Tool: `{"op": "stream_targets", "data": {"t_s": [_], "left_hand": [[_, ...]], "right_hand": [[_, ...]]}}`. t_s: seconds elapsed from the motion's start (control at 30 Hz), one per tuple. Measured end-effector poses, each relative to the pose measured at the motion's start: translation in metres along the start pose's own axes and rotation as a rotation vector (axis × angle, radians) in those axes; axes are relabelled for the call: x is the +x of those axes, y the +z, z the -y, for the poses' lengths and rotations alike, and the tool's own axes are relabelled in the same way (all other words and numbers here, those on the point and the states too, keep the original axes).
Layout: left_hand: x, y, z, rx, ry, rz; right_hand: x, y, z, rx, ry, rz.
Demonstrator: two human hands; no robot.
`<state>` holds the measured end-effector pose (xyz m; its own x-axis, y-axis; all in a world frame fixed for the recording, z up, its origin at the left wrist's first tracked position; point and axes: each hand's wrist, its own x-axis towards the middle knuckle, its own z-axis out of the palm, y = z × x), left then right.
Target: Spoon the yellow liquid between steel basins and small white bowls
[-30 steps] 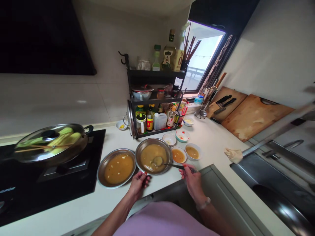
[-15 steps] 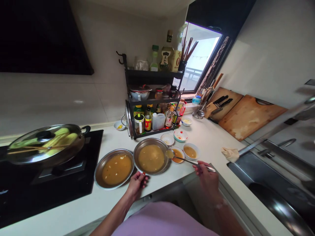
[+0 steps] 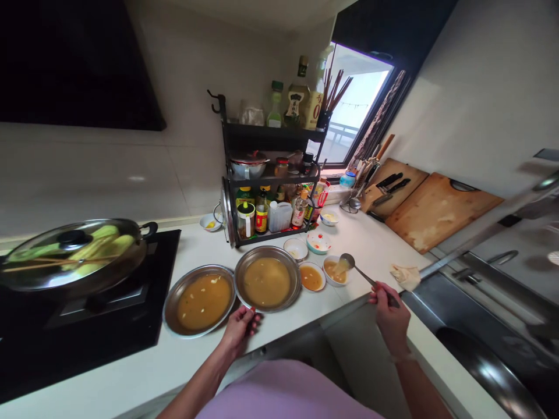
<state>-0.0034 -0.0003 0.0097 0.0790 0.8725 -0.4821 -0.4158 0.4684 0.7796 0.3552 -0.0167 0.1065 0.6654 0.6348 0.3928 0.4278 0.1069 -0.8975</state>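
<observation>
My right hand [image 3: 392, 314] is closed around the handle of a metal ladle [image 3: 348, 260]. The ladle is tipped over a small white bowl [image 3: 335, 284], and cloudy broth runs from it into the bowl. Just left of that stands another small bowl [image 3: 311, 277] with orange-brown liquid. My left hand [image 3: 239, 330] pinches the near rim of a round metal pan [image 3: 238, 279] holding yellowish broth. Beside it, further left, is a second metal pan [image 3: 168, 317] of brown broth with pale bits floating in it.
A lidded wok [image 3: 131, 265] sits on the black cooktop [image 3: 168, 256] at left. Behind the bowls stands a black rack [image 3: 279, 181] of bottles and jars. Cutting boards [image 3: 441, 215] lean at the right, near a cloth [image 3: 406, 276] and the sink [image 3: 430, 308].
My right hand has carried the ladle rightward from the metal pan's edge to the small white bowl and tipped it, pouring broth. My left hand stays at the pan's rim.
</observation>
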Motion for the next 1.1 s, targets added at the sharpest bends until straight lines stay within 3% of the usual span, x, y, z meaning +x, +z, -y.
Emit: {"op": "stream_targets", "data": {"t_s": [0.13,0.23,0.4,0.47,0.57,0.73,0.93,1.1], "left_hand": [[-0.001,0.0,0.0,-0.008,-0.004,0.008],[0.001,0.0,0.002,-0.014,-0.007,-0.007],[0.004,-0.002,0.005,-0.012,0.003,-0.016],[0.003,-0.003,0.004,-0.009,-0.003,0.002],[0.002,-0.003,0.002,-0.01,-0.01,0.027],[0.002,-0.003,0.002,-0.029,-0.004,0.022],[0.005,-0.002,0.005,-0.018,-0.008,-0.002],[0.006,-0.004,0.007,-0.021,-0.003,0.007]], "right_hand": [[-0.003,-0.007,0.002,-0.155,-0.286,0.12],[-0.009,-0.006,0.012,-0.177,-0.378,0.169],[-0.039,0.018,0.034,-0.004,-0.135,0.231],[-0.054,0.032,0.037,0.055,-0.061,0.33],[-0.073,0.053,0.032,0.139,-0.038,0.506],[-0.096,0.079,0.016,0.174,0.06,0.612],[-0.103,0.093,0.015,0.295,0.365,0.453],[-0.095,0.091,0.014,0.373,0.468,0.376]]}}
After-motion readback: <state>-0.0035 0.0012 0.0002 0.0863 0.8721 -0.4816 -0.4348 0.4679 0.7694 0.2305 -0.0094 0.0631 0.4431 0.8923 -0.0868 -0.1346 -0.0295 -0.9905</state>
